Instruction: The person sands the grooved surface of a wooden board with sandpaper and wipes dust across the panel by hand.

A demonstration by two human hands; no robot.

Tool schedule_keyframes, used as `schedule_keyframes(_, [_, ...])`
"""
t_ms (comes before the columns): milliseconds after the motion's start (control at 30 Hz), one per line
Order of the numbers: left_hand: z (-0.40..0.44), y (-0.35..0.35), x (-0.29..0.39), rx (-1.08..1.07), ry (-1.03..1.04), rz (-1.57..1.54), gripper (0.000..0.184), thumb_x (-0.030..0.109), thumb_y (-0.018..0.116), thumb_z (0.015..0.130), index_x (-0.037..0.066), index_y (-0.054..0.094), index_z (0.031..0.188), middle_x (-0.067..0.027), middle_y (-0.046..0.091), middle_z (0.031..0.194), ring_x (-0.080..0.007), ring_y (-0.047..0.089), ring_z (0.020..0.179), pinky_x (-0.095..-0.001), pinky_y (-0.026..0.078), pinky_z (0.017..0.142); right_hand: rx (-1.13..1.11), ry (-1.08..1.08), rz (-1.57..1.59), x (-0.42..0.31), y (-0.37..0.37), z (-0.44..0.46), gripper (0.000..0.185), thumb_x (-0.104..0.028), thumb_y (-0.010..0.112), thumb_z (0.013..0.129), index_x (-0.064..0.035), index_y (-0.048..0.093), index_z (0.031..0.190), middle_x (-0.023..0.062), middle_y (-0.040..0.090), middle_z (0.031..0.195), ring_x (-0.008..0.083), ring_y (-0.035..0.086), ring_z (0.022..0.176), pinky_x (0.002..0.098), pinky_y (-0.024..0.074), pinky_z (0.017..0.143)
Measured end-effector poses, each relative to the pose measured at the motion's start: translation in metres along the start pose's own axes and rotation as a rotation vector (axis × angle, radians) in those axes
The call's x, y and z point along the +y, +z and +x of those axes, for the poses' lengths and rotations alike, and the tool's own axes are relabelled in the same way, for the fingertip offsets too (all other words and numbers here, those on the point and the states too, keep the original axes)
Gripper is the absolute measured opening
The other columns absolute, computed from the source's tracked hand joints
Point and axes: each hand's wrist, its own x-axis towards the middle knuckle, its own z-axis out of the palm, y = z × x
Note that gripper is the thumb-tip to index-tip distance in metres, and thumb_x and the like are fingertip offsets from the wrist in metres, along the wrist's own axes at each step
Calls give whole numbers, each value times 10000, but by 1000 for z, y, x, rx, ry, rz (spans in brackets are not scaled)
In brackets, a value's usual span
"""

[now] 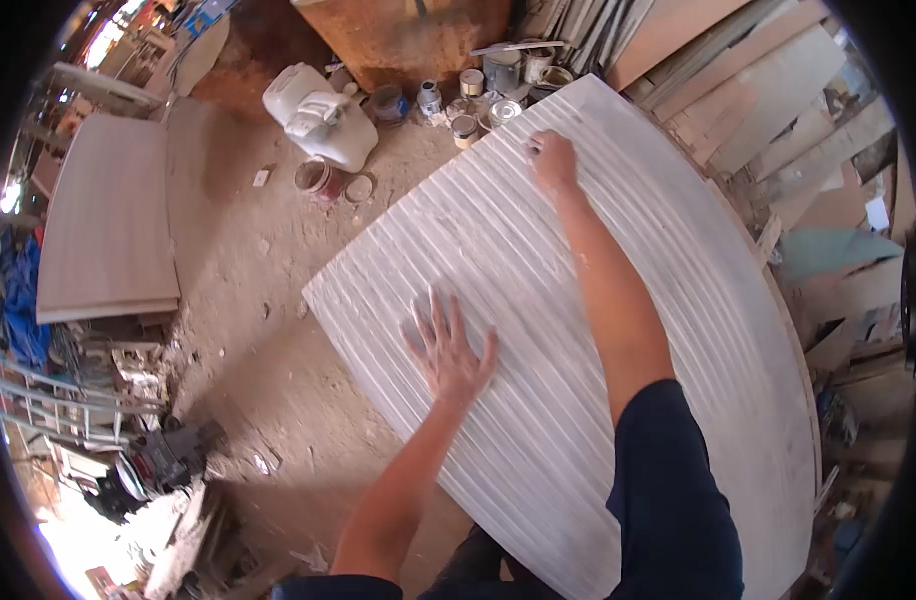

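Note:
A large white-grey grooved panel [538, 300] fills the middle of the head view, its surface lined with long parallel ridges. My left hand [450, 355] lies flat on it with the fingers spread, holding nothing. Farther up, close to the panel's far edge, my right hand [553, 160] is closed and pressed against the ridged surface. A small dark bit shows at its fingers, too small to name.
Beyond the panel's far edge stand several paint cans [465, 130] and a white plastic jerrycan [323, 118]. A red-brown pot [318, 180] sits on the dusty floor [248, 250]. Stacked boards [108, 220] lie at left; wood offcuts [778, 120] lean at right.

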Motion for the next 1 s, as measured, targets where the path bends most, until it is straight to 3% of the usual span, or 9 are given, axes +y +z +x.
schedule_keyframes(67, [-3, -9, 6, -57, -13, -70, 848, 590, 481, 927, 42, 282, 1543, -156, 184, 1633, -372, 67, 1517, -587, -41, 1186, 84, -10, 32, -5, 28, 18, 136, -82, 645, 789, -55, 734, 889, 204, 686, 881, 405, 651, 908, 489, 516, 814])
schedule_keyframes(100, [-3, -10, 7, -71, 26, -71, 848, 590, 481, 927, 42, 282, 1543, -156, 184, 1633, -372, 67, 1517, -587, -41, 1186, 23, 30, 3, 0, 48, 32, 140, -135, 684, 797, -41, 721, 893, 220, 695, 921, 403, 667, 892, 501, 529, 796])
schedule_keyframes(167, [-1, -10, 9, -69, 0, -46, 846, 590, 490, 923, 31, 307, 1530, -154, 195, 1631, -375, 87, 1513, -588, -22, 1187, 14, 99, -64, 3, 74, 49, 128, -107, 650, 798, -47, 725, 882, 218, 694, 878, 411, 669, 869, 505, 538, 793])
schedule_keyframes(300, [-4, 0, 7, -40, 31, -23, 823, 599, 496, 911, 43, 373, 1504, -127, 209, 1632, -374, 82, 1516, -611, 7, 1184, -86, 113, -203, -5, 36, 25, 156, -132, 591, 853, -68, 733, 860, 198, 705, 893, 385, 681, 865, 499, 546, 800])
schedule_keyframes(600, [-6, 14, 10, 96, 44, 55, 760, 598, 432, 960, 97, 359, 1525, -119, 242, 1625, -354, 151, 1508, -607, 61, 1179, -222, 267, -240, 49, -204, -169, 159, -22, 599, 796, -93, 740, 811, 176, 714, 883, 358, 695, 884, 462, 568, 759])
schedule_keyframes(667, [-11, 15, 12, 109, 56, 66, 704, 550, 386, 996, 93, 346, 1530, -120, 240, 1625, -347, 160, 1505, -593, 85, 1182, -338, 383, -243, 70, -248, -210, 164, -6, 609, 780, -100, 733, 831, 164, 707, 883, 340, 687, 904, 460, 551, 776])
schedule_keyframes(800, [-51, 38, 42, 123, 32, 41, 666, 500, 408, 1003, 83, 359, 1520, -123, 253, 1618, -343, 162, 1504, -587, 91, 1189, -302, 364, -288, 93, -335, -292, 189, 15, 624, 762, -111, 729, 855, 126, 703, 925, 320, 665, 956, 434, 514, 836])
schedule_keyframes(967, [-237, 36, 206, -162, 501, 72, 631, 277, 520, 922, 45, 379, 1491, -194, 289, 1581, -372, 162, 1498, -605, 77, 1197, -281, 372, -359, 124, -428, -392, 191, 32, 632, 754, -116, 722, 835, 94, 698, 947, 304, 651, 961, 416, 498, 860])
schedule_keyframes(1000, [-280, 60, 230, -78, 666, -49, 628, 289, 528, 921, 41, 389, 1481, -194, 308, 1569, -403, 159, 1491, -627, 85, 1187, -328, 409, -359, 127, -449, -408, 177, 24, 629, 763, -114, 718, 829, 94, 690, 938, 304, 643, 949, 422, 496, 858])
